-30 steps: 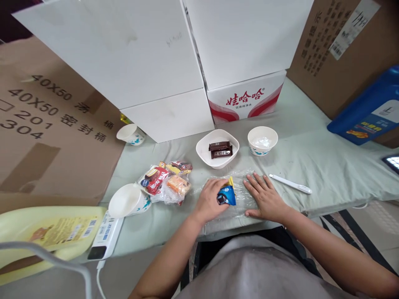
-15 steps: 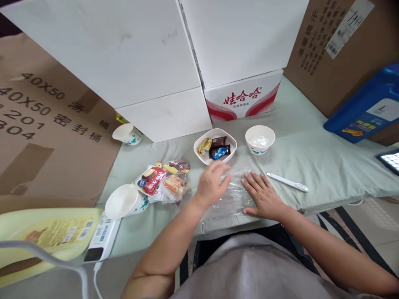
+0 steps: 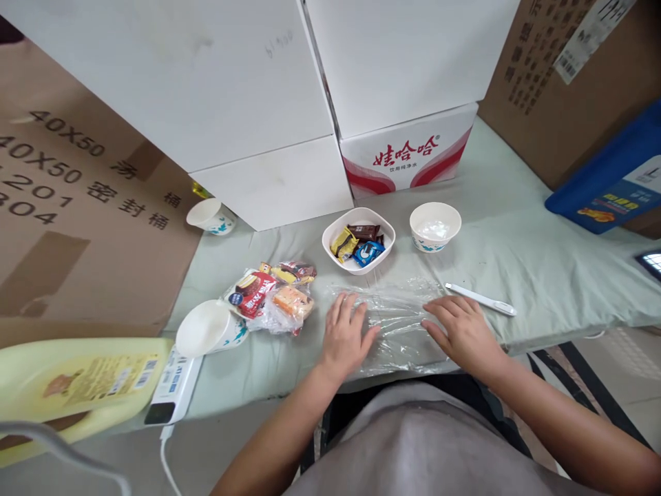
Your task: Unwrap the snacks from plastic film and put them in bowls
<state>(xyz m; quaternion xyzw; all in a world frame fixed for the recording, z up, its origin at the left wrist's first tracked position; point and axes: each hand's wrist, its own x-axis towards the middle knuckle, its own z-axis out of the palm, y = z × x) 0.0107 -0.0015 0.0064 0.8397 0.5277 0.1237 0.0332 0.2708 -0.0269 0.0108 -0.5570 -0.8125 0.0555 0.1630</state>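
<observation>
A clear, wrinkled plastic sheet [image 3: 397, 324] lies flat on the cloth-covered table in front of me. My left hand [image 3: 345, 337] rests on its left part with the fingers spread. On its right side lies my right hand [image 3: 461, 335], fingers stretched and the thumb apart. Just beyond the sheet stands a white dish [image 3: 385, 260] with several wrapped snacks, among them a yellow one [image 3: 343, 244] and a blue one [image 3: 368, 253]. A white utility knife [image 3: 480, 299] lies near my right hand. Left of my left hand is a pile of packaged snacks [image 3: 253, 293].
A paper bowl [image 3: 435, 241] with something clear inside stands at the back right. Two more paper cups, one near [image 3: 206, 329] and one far [image 3: 211, 217], lie tipped at left. White boxes [image 3: 279, 176] wall the back. A power strip [image 3: 175, 386] and blue jug [image 3: 609, 179] flank the table.
My left hand has come down from above the sheet onto its left part. My right hand has shifted slightly right and nearer to me. The sheet now looks more spread to the left.
</observation>
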